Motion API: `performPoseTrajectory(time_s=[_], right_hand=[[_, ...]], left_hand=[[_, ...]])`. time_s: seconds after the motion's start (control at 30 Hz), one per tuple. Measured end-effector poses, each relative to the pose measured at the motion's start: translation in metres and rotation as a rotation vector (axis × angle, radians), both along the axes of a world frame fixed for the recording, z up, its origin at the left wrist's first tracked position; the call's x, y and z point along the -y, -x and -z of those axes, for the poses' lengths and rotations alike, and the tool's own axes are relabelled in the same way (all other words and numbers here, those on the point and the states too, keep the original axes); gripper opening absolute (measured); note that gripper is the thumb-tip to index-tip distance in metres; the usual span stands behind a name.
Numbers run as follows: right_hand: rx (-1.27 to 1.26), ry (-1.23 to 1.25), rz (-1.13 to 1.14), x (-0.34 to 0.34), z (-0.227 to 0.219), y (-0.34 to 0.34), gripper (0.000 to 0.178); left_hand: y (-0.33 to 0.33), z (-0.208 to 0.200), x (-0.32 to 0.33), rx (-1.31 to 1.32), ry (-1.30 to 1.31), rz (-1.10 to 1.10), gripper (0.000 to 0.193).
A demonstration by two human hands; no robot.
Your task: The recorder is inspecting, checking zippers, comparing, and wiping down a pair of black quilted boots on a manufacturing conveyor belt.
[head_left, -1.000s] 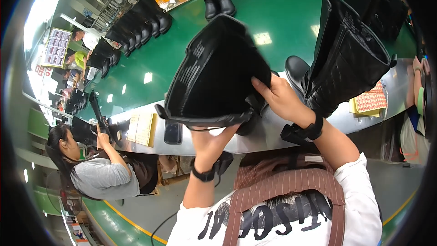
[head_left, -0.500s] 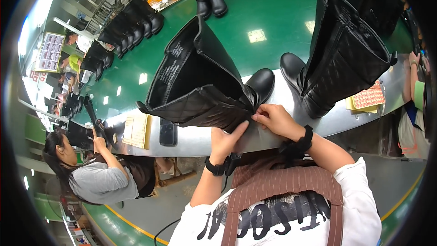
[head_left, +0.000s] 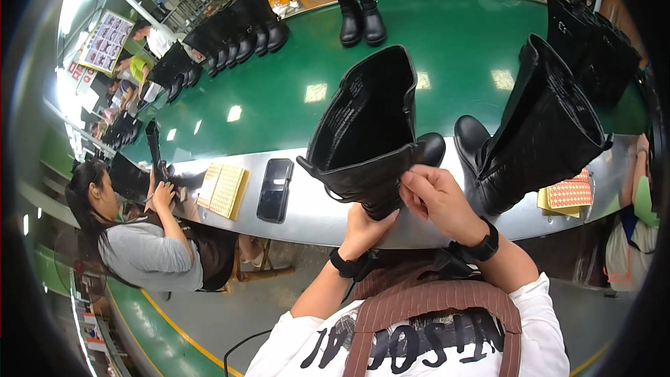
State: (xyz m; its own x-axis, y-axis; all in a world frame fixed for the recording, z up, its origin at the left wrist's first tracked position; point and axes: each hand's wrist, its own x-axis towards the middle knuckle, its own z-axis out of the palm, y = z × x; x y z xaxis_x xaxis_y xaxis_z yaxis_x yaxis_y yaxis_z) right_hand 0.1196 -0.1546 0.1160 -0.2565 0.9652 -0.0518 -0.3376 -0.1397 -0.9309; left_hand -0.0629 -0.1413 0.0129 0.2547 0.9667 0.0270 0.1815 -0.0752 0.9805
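A tall black boot (head_left: 366,174) stands in front of me on the metal edge, its shaft gaping toward me and its round toe pointing away to the right. My left hand (head_left: 368,229) is closed round the back of its ankle, the thumb stretched along the near side. My right hand (head_left: 436,195) is pinched against the shaft's right side, just below the top rim. Whatever lies between those fingertips is too small to make out. To the right, a second tall black boot (head_left: 537,139) stands with its shaft spread at the side.
Left of the boot lie a black phone (head_left: 275,190) and a yellow pad of stickers (head_left: 222,190). Another sticker pad (head_left: 569,193) is at right. More boots (head_left: 241,28) line the green table (head_left: 279,112). A seated co-worker (head_left: 157,244) handles a boot at left.
My right hand has moved up along the boot's side, from the ankle to near the top. The shaft's side has drawn closer together. The whole view has shifted.
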Motion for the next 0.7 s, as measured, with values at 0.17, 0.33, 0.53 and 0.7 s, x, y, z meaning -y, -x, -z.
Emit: performPoseTrajectory(time_s=[0.17, 0.33, 0.53, 0.7], right_hand=[[0.029, -0.160, 0.114, -0.002, -0.048, 0.009, 0.035], [0.147, -0.177, 0.073, 0.002, -0.063, 0.012, 0.035], [0.328, -0.255, -0.012, -0.008, -0.065, 0.005, 0.035], [0.398, -0.293, -0.071, -0.013, -0.059, -0.002, 0.035]], left_hand=[[-0.005, -0.004, -0.001, -0.055, -0.044, -0.005, 0.040], [-0.009, -0.020, 0.003, -0.056, -0.004, 0.043, 0.038], [0.003, -0.016, 0.005, -0.057, -0.108, 0.027, 0.065], [0.017, -0.119, 0.002, -0.041, -1.067, -0.430, 0.097]])
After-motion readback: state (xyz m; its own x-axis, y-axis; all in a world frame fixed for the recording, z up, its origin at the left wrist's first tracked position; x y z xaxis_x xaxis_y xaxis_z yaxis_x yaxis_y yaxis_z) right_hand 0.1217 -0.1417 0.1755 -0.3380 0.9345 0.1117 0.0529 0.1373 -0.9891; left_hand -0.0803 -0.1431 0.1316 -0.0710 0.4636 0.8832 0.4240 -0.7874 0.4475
